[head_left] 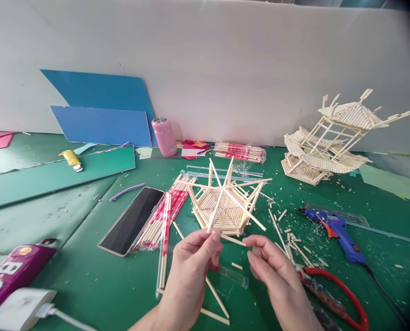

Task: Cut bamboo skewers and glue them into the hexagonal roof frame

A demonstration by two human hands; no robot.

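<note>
Holding one short stick (233,240) between both hands: left hand (194,257) pinches one end with thumb and fingertips, right hand (270,266) pinches the other. Stick sits just in front of the hexagonal stick frame (225,207) on the green table (88,276). Frame floor looks fully laid; upright and slanting ribs are in place but its sides are open, so roofing seems left. Finished pavilion model (329,142) lies tilted far right. Glue gun (336,230) and red-handled cutters (343,294) lie to the right, unused.
</note>
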